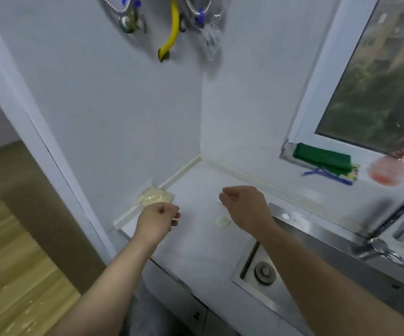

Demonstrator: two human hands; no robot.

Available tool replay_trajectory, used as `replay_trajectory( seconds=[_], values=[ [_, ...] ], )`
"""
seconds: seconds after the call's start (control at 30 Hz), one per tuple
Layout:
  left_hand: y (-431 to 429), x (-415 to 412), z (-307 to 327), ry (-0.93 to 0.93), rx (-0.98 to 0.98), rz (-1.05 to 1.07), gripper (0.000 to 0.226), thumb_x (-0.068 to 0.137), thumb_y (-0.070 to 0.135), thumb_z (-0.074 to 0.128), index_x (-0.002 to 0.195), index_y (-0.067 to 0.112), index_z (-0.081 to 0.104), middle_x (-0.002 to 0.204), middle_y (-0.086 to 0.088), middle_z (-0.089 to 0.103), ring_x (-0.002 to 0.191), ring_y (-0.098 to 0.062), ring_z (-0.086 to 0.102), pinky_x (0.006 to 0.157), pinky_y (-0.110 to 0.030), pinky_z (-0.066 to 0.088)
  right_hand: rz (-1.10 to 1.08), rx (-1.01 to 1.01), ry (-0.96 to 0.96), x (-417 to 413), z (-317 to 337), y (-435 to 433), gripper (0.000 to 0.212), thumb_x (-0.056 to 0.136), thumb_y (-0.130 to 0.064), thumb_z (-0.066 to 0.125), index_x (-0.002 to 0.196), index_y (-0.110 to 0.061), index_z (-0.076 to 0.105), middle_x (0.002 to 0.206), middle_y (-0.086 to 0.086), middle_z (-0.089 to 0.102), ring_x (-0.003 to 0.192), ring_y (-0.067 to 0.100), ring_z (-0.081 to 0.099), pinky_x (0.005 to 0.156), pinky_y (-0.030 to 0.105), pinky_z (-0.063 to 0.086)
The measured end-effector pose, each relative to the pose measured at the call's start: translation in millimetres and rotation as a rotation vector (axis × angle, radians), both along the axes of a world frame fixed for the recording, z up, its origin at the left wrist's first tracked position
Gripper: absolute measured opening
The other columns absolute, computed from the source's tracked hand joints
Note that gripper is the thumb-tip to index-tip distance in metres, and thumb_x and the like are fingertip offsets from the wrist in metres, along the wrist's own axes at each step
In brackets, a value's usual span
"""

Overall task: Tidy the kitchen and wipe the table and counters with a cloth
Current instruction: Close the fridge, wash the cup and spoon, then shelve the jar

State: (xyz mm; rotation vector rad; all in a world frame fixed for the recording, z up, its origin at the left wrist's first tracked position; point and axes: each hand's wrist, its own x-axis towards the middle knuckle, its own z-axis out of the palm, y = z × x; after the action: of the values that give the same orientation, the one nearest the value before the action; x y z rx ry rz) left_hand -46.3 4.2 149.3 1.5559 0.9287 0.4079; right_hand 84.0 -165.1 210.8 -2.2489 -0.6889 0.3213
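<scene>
I'm hovering my left hand (158, 220) and right hand (243, 206) apart over the tabletop (196, 243), fingers curled, can't tell if they're gripping anything. The yellowish pad (157, 197) is lying far left, long axis running left-right.

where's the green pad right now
Head view, right side: the green pad lies at the left end of the window sill, left of the pink spray bottle and up behind the tap.
</scene>
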Motion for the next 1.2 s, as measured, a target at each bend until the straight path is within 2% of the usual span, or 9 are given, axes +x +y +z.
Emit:
replay_trajectory(
  seconds=[0.1, 0.23, 0.3, 0.43, 0.57, 0.67, 0.8, 0.97, 1.2],
  values=[
    [61.3, 7.9, -43.0, -0.009, -0.35, 0.211, 0.016, 0.096, 0.017, 0.061, 0.103, 0.004, 0.065, 0.094, -0.013, 0.071, 0.074, -0.026, 0.067, 0.064, -0.031, 0.056, 0.114, -0.08, 0.06, 5.7, -20.4, 56.7, 0.038, 0.097, -0.036, 0.06, 0.13, -0.018, 0.065, 0.13, -0.004, 0.065, 0.117, 0.012, 0.06, 0.096, 0.02, 0.043],
    [132.4, 29.3, -98.1, 0.016, -0.53, 0.443, 0.021, 0.098, 0.022, 0.062, 0.101, 0.002, 0.062, 0.089, -0.011, 0.061, 0.07, -0.024, 0.062, 0.062, -0.034, 0.057, 0.251, -0.237, 0.081, 19.8, -56.9, 138.2, 0.039, 0.097, -0.036, 0.059, 0.13, -0.014, 0.065, 0.131, 0.002, 0.064, 0.119, 0.017, 0.059, 0.106, 0.031, 0.044],
    [158.2, 40.1, -117.3, -0.005, -0.647, 0.528, 0.02, 0.094, 0.022, 0.068, 0.103, 0.005, 0.064, 0.089, -0.01, 0.057, 0.067, -0.023, 0.06, 0.05, -0.028, 0.055, 0.289, -0.299, 0.122, 27.7, -77.8, 177.5, 0.041, 0.098, -0.036, 0.058, 0.133, -0.014, 0.062, 0.133, 0.002, 0.062, 0.121, 0.019, 0.057, 0.106, 0.032, 0.043],
    [205.4, 59.1, -161.2, -0.019, -0.66, 0.596, 0.025, 0.088, 0.028, 0.074, 0.103, 0.008, 0.067, 0.097, -0.011, 0.063, 0.076, -0.021, 0.058, 0.052, -0.028, 0.051, 0.335, -0.385, 0.184, 38.9, -114.0, 240.4, 0.046, 0.1, -0.036, 0.053, 0.139, -0.012, 0.056, 0.142, 0.006, 0.055, 0.13, 0.022, 0.052, 0.111, 0.033, 0.038],
    [231.0, 72.9, -187.7, -0.037, -0.704, 0.525, 0.024, 0.088, 0.034, 0.073, 0.097, 0.013, 0.067, 0.077, -0.003, 0.062, 0.057, -0.015, 0.054, 0.046, -0.025, 0.045, 0.318, -0.457, 0.234, 49.5, -135.6, 270.0, 0.049, 0.102, -0.035, 0.05, 0.143, -0.009, 0.05, 0.148, 0.008, 0.049, 0.135, 0.025, 0.047, 0.114, 0.034, 0.035],
    [237.4, 78.1, -193.9, -0.016, -0.647, 0.486, 0.022, 0.088, 0.036, 0.073, 0.084, 0.015, 0.068, 0.069, -0.001, 0.062, 0.051, -0.013, 0.053, 0.04, -0.022, 0.038, 0.276, -0.472, 0.245, 59.3, -148.6, 280.2, 0.05, 0.101, -0.035, 0.051, 0.143, -0.008, 0.05, 0.148, 0.009, 0.05, 0.134, 0.026, 0.048, 0.114, 0.035, 0.036],
    [236.6, 78.4, -192.5, -0.044, -0.557, 0.549, 0.005, 0.093, 0.016, 0.064, 0.088, 0.016, 0.066, 0.074, -0.005, 0.058, 0.055, -0.016, 0.047, 0.042, -0.025, 0.034, 0.259, -0.478, 0.254, 65.4, -156.5, 288.5, 0.051, 0.101, -0.036, 0.05, 0.144, -0.007, 0.049, 0.147, 0.01, 0.05, 0.134, 0.026, 0.048, 0.113, 0.035, 0.036],
    [225.3, 80.3, -184.9, 0.165, -0.023, 0.331, 0.035, 0.087, 0.044, 0.062, 0.078, 0.011, 0.066, 0.073, -0.016, 0.065, 0.067, -0.033, 0.057, 0.063, -0.038, 0.041, 0.193, -0.423, 0.276, 73.6, -155.1, 277.8, 0.049, 0.1, -0.031, 0.054, 0.142, -0.006, 0.051, 0.144, 0.011, 0.053, 0.131, 0.026, 0.051, 0.111, 0.032, 0.038],
    [177.3, 128.2, -114.7, 0.028, 0.262, 0.229, 0.027, 0.098, 0.024, 0.056, 0.079, 0.004, 0.059, 0.066, -0.005, 0.053, 0.064, -0.025, 0.05, 0.057, -0.028, 0.029, -0.018, -0.28, 0.293, 100.7, -140.4, 217.6, 0.043, 0.098, -0.022, 0.058, 0.138, -0.008, 0.056, 0.138, 0.01, 0.058, 0.127, 0.024, 0.054, 0.107, 0.025, 0.039]
  ],
)
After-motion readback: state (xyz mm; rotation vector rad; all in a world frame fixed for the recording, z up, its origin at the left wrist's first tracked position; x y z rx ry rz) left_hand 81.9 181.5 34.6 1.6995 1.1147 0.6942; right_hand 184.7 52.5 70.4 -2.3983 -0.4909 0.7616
